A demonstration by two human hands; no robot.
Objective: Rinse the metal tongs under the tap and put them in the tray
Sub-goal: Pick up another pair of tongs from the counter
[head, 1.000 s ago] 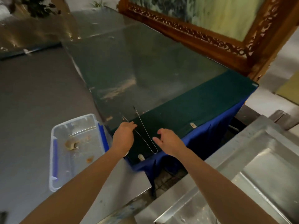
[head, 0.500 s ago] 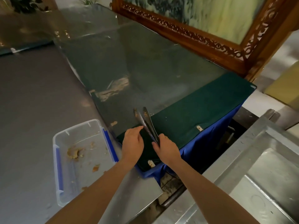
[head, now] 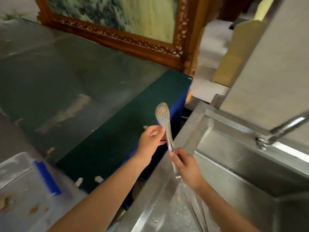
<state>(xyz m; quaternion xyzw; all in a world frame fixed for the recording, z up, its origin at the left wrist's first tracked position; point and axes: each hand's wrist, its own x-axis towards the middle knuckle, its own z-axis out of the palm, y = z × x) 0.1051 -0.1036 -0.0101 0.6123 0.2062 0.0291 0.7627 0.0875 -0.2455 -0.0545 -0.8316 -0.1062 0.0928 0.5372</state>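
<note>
The left hand [head: 151, 141] pinches the tongs [head: 163, 114] near their middle, with the thumb and fingers curled on the metal. The right hand [head: 188, 166] grips the low end of the tongs, with its fingers wrapped round it. The two hands are near each other but do not touch. The left one is higher up the tongs and the right one is lower down.

The tongs are in the middle of the frame, held up in the air. They point up and lean a little to the upper left. Their two arms are pressed together. The top end is shaped like a flat spoon with lots of little holes, and there is a small yellow-brown mark on it. The tongs are over the left rim of the sink [head: 185, 129], just where the sink meets the desk [head: 103, 139].

The sink is shiny steel and fills the lower right of the frame. The tap [head: 282, 129] is at the right edge, well apart from the tongs.

The desk has a dark green cloth under a glass top, and a blue cloth hangs down its side. The tray [head: 15, 166] is in the lower left corner. It is clear plastic with a blue clip [head: 46, 178], it looks blurry, and there are brown crumbs in it. A big picture in a carved wood frame [head: 117, 39] stands behind the desk at the top of the frame
</note>
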